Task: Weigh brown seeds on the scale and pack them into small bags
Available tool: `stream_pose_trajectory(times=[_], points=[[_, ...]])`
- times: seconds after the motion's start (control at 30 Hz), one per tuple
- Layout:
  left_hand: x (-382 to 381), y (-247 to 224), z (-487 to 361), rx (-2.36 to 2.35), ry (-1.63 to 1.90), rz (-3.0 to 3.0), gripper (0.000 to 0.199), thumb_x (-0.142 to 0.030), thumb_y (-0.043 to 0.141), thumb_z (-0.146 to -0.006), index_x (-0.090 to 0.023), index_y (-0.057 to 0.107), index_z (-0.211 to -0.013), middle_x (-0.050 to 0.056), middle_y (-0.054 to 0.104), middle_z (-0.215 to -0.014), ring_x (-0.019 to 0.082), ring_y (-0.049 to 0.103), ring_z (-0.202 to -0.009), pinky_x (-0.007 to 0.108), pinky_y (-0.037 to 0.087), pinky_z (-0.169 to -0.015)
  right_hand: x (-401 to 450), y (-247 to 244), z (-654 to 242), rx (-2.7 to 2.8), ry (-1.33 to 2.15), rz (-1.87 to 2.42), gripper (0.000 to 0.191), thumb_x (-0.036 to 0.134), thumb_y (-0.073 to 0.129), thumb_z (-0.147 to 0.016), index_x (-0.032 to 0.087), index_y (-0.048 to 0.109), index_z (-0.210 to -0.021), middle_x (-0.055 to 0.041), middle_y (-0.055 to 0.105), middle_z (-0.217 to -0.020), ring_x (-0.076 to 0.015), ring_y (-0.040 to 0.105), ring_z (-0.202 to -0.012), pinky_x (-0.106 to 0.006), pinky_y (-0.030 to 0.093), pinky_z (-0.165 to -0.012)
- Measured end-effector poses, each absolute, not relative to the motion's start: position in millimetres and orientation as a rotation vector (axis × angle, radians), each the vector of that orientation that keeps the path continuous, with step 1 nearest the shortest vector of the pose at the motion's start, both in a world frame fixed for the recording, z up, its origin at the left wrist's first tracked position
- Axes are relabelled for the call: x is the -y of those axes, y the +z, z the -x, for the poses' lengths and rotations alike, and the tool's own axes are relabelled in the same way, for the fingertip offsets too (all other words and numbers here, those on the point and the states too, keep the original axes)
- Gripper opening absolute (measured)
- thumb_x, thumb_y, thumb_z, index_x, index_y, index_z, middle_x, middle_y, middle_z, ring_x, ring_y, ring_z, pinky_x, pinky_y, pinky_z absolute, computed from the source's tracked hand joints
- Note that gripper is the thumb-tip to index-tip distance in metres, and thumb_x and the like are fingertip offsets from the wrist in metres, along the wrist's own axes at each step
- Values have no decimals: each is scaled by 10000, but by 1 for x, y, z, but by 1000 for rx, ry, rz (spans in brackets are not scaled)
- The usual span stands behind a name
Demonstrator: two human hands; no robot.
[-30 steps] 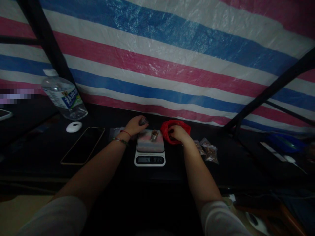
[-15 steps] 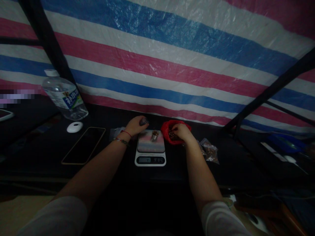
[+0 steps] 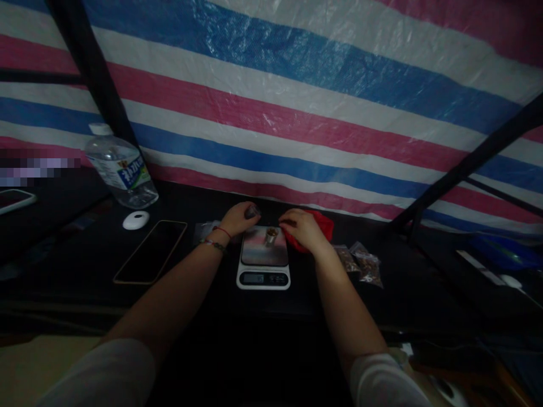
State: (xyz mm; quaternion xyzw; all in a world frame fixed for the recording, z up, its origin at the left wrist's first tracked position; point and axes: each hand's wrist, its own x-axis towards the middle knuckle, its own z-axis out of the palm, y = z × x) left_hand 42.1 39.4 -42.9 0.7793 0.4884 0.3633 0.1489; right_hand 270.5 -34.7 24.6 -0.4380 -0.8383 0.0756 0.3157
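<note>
A white kitchen scale with a lit display stands before me. On its plate sits a small metal cup with brownish contents. Behind the scale's left corner, my left hand is closed around a small dark, shiny thing whose kind I cannot make out. My right hand is beside the plate's right edge, close to the cup, its fingers pinched together. Whatever they hold is too small to see. Under and behind that hand lies a red plastic bag, its contents mostly covered.
Small clear bags of brown pieces lie right of my right forearm. To the left are a phone, a white mouse-shaped object and a large plastic bottle. Clear plastic bags lie by my left wrist. A striped sheet hangs behind.
My right hand has come out of the red bag and moved left to the scale's edge, near the cup. My left hand keeps its grip. The view has shifted slightly.
</note>
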Motion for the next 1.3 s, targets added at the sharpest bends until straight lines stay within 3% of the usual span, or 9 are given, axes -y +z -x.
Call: stream_pose_trajectory(times=[0.5,0.9,1.3], points=[[-37,-40,-43,-1363,1073,-2247,402,-428,603,-745,-185,633,-1063,84,674,-1067,257,627,-989,379,487,-902,38,14,-249,2460,169,1068,147,179,655,-815,176,717,-948,-82,677,-954,-199,605,-937,-330,468,-858],[-37,-40,-42,-1389,1047,-2240,428,-455,589,-752,-183,623,-1081,87,666,-1084,254,622,-998,370,481,-906,37,15,-273,2325,407,1168,211,256,712,-766,183,714,-964,-42,669,-858,-154,591,-785,-274,438,-731],[-36,-39,-42,-1397,1025,-2257,425,-451,574,-766,-188,615,-1097,89,665,-1099,260,618,-1010,375,475,-918,35,12,-271,2272,428,1210,150,260,664,-804,182,710,-923,-36,689,-867,-155,613,-784,-267,447,-706]])
